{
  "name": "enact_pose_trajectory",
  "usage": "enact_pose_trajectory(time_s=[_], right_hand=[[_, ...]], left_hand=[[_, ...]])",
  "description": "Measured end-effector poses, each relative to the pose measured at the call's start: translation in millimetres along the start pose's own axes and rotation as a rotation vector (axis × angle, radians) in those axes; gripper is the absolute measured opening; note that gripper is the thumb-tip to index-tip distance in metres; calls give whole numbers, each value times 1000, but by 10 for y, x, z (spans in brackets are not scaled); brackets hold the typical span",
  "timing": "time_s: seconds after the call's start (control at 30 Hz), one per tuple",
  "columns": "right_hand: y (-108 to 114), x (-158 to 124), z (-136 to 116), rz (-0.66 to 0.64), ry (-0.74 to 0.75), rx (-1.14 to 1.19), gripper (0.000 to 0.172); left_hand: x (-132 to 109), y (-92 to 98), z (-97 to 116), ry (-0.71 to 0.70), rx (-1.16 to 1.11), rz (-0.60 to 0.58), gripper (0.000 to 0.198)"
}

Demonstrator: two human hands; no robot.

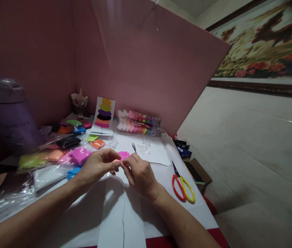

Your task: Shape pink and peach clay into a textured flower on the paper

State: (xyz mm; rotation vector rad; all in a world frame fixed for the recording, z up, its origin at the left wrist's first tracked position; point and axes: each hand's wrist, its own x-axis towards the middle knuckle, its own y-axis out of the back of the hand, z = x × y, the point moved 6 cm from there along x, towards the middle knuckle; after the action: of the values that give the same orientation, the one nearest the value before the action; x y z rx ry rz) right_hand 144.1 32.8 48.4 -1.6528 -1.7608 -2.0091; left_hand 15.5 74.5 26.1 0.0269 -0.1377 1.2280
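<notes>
A small lump of coral-pink clay (117, 161) is pinched between my two hands above a long white card. My left hand (101, 162) has its fingers closed on it from the left. From the right, the fingertips of my right hand (140, 172) meet at the same lump, partly hiding it. Just behind my fingers, a textured bright pink clay patch (124, 155) sits on the white card (112, 213). A dark line runs down the card toward me.
Red-and-yellow-handled scissors (180, 186) lie at right. A small fork (133, 147) rests behind my hands. Bagged clay (80, 155) covers the left side, near a purple bottle (8, 117). A card with stacked colour patches (103, 115) leans behind, beside packaged clay (138, 123).
</notes>
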Motion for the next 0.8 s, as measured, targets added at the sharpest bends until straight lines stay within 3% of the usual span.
enact_pose_trajectory(time_s=[0.33,0.4,0.47,0.6,0.7,0.8], right_hand=[[3,6,-39,3,15,124,14],[26,17,0,31,-88,271,11],[10,14,106,50,-284,547,12],[-114,-18,255,13,-590,1081,26],[-117,-17,307,71,-654,1193,33],[-102,-11,336,118,-681,1130,32]], left_hand=[[-5,-33,-1,25,-24,-39,23],[-14,-10,-16,72,-79,-17,20],[-21,19,-24,117,-167,0,19],[-14,67,-43,175,-318,26,22],[-10,61,-83,217,-369,19,25],[-14,10,-92,221,-373,-45,24]])
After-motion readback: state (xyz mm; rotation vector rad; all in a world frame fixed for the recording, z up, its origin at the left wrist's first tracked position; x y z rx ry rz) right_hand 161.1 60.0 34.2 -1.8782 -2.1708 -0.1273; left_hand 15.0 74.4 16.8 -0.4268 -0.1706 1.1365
